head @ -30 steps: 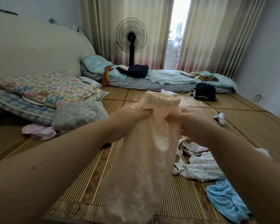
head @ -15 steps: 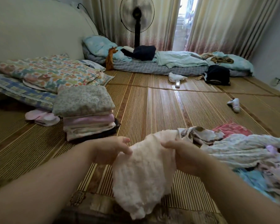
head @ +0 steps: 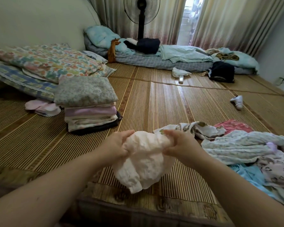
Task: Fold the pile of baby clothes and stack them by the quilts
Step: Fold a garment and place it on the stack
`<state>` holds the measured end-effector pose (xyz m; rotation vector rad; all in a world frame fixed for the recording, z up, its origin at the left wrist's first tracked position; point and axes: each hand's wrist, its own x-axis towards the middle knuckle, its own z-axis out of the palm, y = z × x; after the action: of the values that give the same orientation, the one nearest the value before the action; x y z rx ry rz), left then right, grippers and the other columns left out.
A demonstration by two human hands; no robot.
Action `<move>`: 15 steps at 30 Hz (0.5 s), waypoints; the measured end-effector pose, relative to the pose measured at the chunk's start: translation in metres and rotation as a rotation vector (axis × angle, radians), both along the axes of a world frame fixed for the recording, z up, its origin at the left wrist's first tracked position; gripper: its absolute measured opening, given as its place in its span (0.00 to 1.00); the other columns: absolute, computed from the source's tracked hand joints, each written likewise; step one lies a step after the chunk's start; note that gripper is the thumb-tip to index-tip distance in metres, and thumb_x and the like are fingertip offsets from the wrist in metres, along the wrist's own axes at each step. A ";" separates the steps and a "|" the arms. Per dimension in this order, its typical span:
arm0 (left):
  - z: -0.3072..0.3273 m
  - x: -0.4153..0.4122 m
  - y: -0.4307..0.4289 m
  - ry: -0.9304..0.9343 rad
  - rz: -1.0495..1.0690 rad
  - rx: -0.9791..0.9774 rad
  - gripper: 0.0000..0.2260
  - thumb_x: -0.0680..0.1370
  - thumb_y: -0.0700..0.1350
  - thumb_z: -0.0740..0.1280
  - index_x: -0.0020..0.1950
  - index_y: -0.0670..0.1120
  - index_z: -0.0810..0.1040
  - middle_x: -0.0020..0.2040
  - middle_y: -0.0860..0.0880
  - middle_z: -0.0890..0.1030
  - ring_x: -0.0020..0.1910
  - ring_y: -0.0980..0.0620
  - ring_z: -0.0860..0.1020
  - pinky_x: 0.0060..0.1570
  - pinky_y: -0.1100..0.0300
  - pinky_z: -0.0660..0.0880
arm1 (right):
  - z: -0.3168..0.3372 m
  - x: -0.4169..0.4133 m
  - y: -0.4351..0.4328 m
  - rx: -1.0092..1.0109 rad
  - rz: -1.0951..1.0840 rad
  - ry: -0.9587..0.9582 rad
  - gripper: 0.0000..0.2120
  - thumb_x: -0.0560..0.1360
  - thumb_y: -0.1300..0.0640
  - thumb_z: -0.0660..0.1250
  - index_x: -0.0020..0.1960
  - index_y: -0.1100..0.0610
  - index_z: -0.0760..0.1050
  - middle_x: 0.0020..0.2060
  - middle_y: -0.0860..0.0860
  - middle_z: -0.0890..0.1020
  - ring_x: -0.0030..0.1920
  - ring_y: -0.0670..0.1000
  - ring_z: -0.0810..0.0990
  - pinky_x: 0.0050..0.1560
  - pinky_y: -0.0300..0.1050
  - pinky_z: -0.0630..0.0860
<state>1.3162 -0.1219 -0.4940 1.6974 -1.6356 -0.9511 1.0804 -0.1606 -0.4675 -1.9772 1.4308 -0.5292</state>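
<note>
A pale peach textured baby garment hangs bunched just above the bamboo mat. My left hand grips its left top edge and my right hand grips its right top edge. The unfolded pile of baby clothes lies to the right: a white printed piece, a pink one, a floral one and a light blue one. A stack of folded clothes stands at the left, in front of the floral quilts.
A pink cloth lies left of the stack. At the back, a floor mattress with blue bedding, a standing fan, a dark bag, a white cloth and a small white sock.
The garment came down from held-up and stretched long to low and bunched between my hands. The view tilted downward, bringing the folded stack and loose pile into sight.
</note>
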 end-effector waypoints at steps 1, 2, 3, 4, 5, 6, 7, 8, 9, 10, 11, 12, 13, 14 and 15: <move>0.004 -0.001 0.002 -0.132 0.049 -0.074 0.26 0.72 0.38 0.70 0.69 0.54 0.74 0.58 0.53 0.81 0.55 0.55 0.80 0.55 0.53 0.78 | 0.003 0.002 0.001 -0.091 -0.019 0.121 0.24 0.70 0.59 0.73 0.65 0.51 0.76 0.55 0.49 0.81 0.53 0.47 0.79 0.45 0.34 0.75; 0.008 -0.002 0.003 -0.166 0.103 -0.133 0.19 0.72 0.41 0.70 0.63 0.53 0.79 0.52 0.54 0.83 0.51 0.56 0.80 0.53 0.53 0.79 | 0.007 0.003 0.003 -0.167 -0.029 0.189 0.17 0.71 0.58 0.72 0.59 0.52 0.80 0.50 0.49 0.83 0.49 0.48 0.80 0.43 0.36 0.75; 0.012 -0.001 0.005 -0.135 0.140 -0.181 0.12 0.72 0.42 0.70 0.54 0.53 0.84 0.45 0.54 0.85 0.45 0.57 0.81 0.47 0.55 0.79 | 0.011 0.002 0.005 -0.210 -0.029 0.202 0.09 0.72 0.56 0.70 0.51 0.52 0.83 0.41 0.49 0.84 0.43 0.48 0.80 0.37 0.36 0.73; 0.016 0.002 0.007 -0.085 0.155 -0.207 0.05 0.71 0.44 0.71 0.45 0.52 0.85 0.38 0.53 0.84 0.39 0.59 0.81 0.40 0.58 0.79 | 0.015 0.000 0.006 -0.215 -0.015 0.180 0.04 0.72 0.55 0.69 0.42 0.53 0.83 0.34 0.48 0.82 0.36 0.47 0.79 0.31 0.37 0.70; 0.021 0.004 0.008 -0.047 0.153 -0.225 0.02 0.70 0.45 0.72 0.38 0.50 0.84 0.34 0.53 0.83 0.34 0.59 0.80 0.34 0.61 0.77 | 0.018 -0.002 0.006 -0.201 0.007 0.143 0.07 0.71 0.55 0.69 0.36 0.55 0.81 0.29 0.48 0.79 0.31 0.47 0.76 0.29 0.38 0.68; 0.025 0.008 0.009 -0.009 0.138 -0.231 0.04 0.69 0.47 0.72 0.35 0.49 0.83 0.32 0.51 0.82 0.32 0.58 0.80 0.31 0.62 0.74 | 0.022 -0.005 0.006 -0.160 0.019 0.069 0.08 0.70 0.55 0.69 0.33 0.57 0.79 0.27 0.48 0.77 0.29 0.47 0.74 0.29 0.40 0.68; 0.029 0.012 0.009 0.046 0.117 -0.224 0.05 0.67 0.48 0.70 0.35 0.48 0.82 0.32 0.50 0.82 0.32 0.56 0.79 0.31 0.61 0.73 | 0.027 -0.006 0.007 -0.101 0.016 -0.041 0.08 0.69 0.55 0.69 0.33 0.57 0.78 0.27 0.48 0.77 0.29 0.46 0.74 0.30 0.41 0.70; 0.032 0.015 0.009 0.122 0.105 -0.210 0.06 0.65 0.50 0.69 0.36 0.48 0.81 0.33 0.50 0.82 0.33 0.54 0.79 0.32 0.59 0.73 | 0.032 -0.007 0.007 -0.031 0.001 -0.165 0.07 0.67 0.54 0.68 0.34 0.56 0.78 0.28 0.47 0.78 0.30 0.46 0.76 0.31 0.42 0.72; 0.035 0.017 0.009 0.211 0.103 -0.201 0.07 0.65 0.51 0.68 0.39 0.50 0.81 0.34 0.51 0.82 0.33 0.54 0.79 0.32 0.59 0.73 | 0.036 -0.008 0.006 0.028 -0.015 -0.276 0.06 0.66 0.53 0.67 0.36 0.55 0.79 0.29 0.46 0.79 0.31 0.46 0.78 0.32 0.42 0.74; 0.035 0.019 0.008 0.296 0.108 -0.199 0.06 0.66 0.51 0.68 0.40 0.52 0.80 0.34 0.53 0.82 0.33 0.56 0.79 0.31 0.61 0.74 | 0.039 -0.007 0.003 0.082 -0.031 -0.363 0.06 0.65 0.53 0.66 0.38 0.54 0.79 0.29 0.46 0.80 0.31 0.46 0.79 0.32 0.42 0.75; 0.033 0.021 0.005 0.366 0.114 -0.205 0.05 0.67 0.52 0.69 0.41 0.54 0.79 0.35 0.54 0.82 0.33 0.58 0.79 0.31 0.62 0.74 | 0.039 -0.006 -0.001 0.121 -0.044 -0.413 0.05 0.65 0.55 0.66 0.40 0.53 0.79 0.30 0.46 0.80 0.30 0.45 0.79 0.31 0.41 0.76; 0.030 0.021 0.002 0.415 0.126 -0.212 0.05 0.68 0.52 0.69 0.43 0.56 0.79 0.37 0.55 0.83 0.34 0.59 0.80 0.31 0.64 0.75 | 0.038 -0.005 -0.006 0.154 -0.066 -0.438 0.04 0.67 0.58 0.65 0.41 0.54 0.78 0.31 0.47 0.80 0.29 0.44 0.79 0.29 0.40 0.75; 0.025 0.020 -0.003 0.430 0.146 -0.217 0.05 0.70 0.52 0.70 0.45 0.57 0.79 0.39 0.56 0.83 0.35 0.60 0.81 0.31 0.66 0.75 | 0.033 -0.003 -0.011 0.183 -0.087 -0.441 0.05 0.69 0.61 0.65 0.43 0.54 0.77 0.33 0.49 0.81 0.29 0.45 0.80 0.28 0.40 0.75; 0.018 0.019 -0.008 0.402 0.175 -0.212 0.06 0.71 0.52 0.71 0.47 0.58 0.78 0.41 0.57 0.84 0.37 0.62 0.81 0.32 0.67 0.75 | 0.028 -0.001 -0.014 0.214 -0.116 -0.419 0.07 0.71 0.63 0.64 0.46 0.54 0.77 0.37 0.51 0.81 0.30 0.46 0.81 0.28 0.40 0.76; 0.011 0.018 -0.013 0.341 0.200 -0.185 0.07 0.73 0.51 0.72 0.49 0.58 0.77 0.43 0.57 0.84 0.39 0.62 0.81 0.33 0.68 0.75 | 0.018 0.002 -0.018 0.235 -0.150 -0.368 0.10 0.72 0.64 0.64 0.51 0.54 0.76 0.42 0.53 0.81 0.34 0.49 0.82 0.29 0.42 0.78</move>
<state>1.3342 -0.1350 -0.4833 1.4509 -1.2648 -0.9034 1.0826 -0.1783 -0.4493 -1.5061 1.3428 -0.7145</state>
